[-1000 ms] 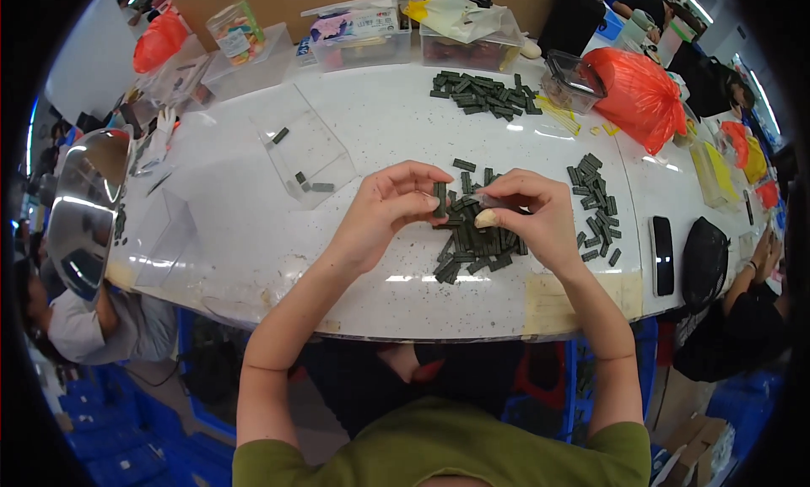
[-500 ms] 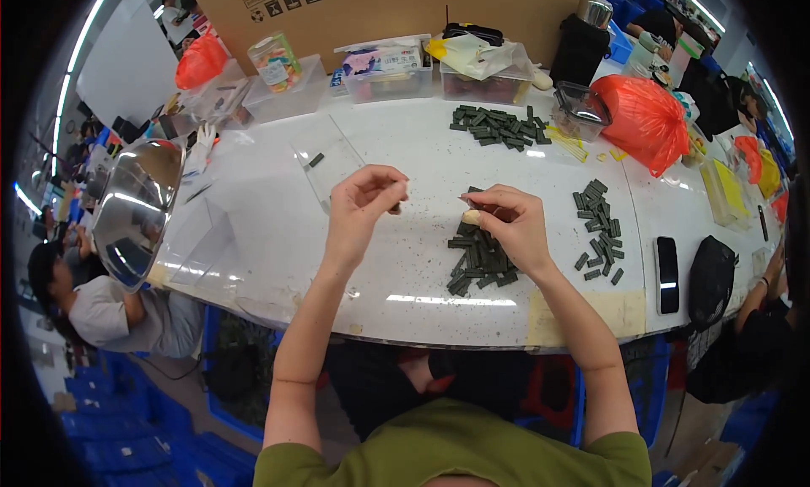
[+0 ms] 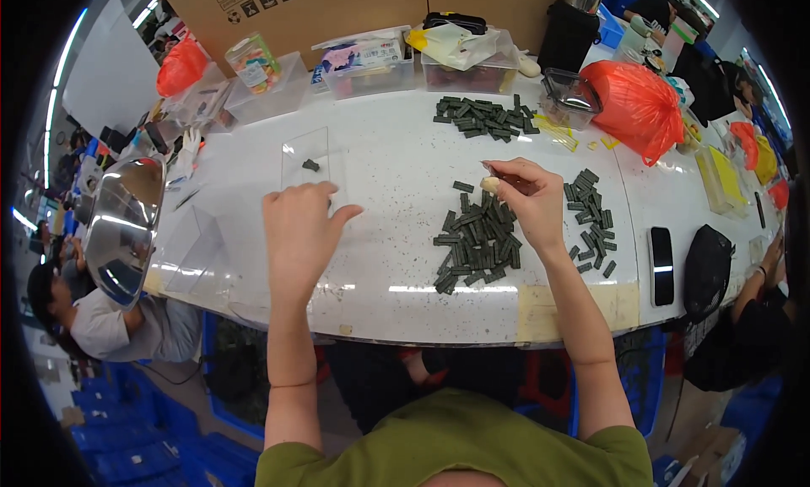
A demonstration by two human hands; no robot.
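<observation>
My left hand (image 3: 297, 232) is back-up over the near end of a shallow clear plastic tray (image 3: 294, 143). Its thumb stands away from the fingers and nothing shows between them. Just beyond the fingertips, small dark green ridged blocks (image 3: 310, 165) lie together in the tray. My right hand (image 3: 538, 202) is closed in a pinch above the main pile of dark green blocks (image 3: 479, 244). A small thin pointed tool (image 3: 487, 165) sticks out of its fingertips; its kind is hard to make out. A pale cover (image 3: 489, 184) sits on the thumb tip.
More green blocks lie at the back (image 3: 485, 117) and right (image 3: 594, 213). Dark crumbs speckle the white table (image 3: 380, 259). A phone (image 3: 662, 266) and black pouch (image 3: 709, 272) lie right; plastic boxes (image 3: 367, 78) line the back. A shiny metal bowl (image 3: 126, 229) stands left, near another person.
My left hand has moved left from mid-table to the tray and opened, letting go of a small dark piece. More dark pieces show in the tray. My right hand shifted slightly right and away.
</observation>
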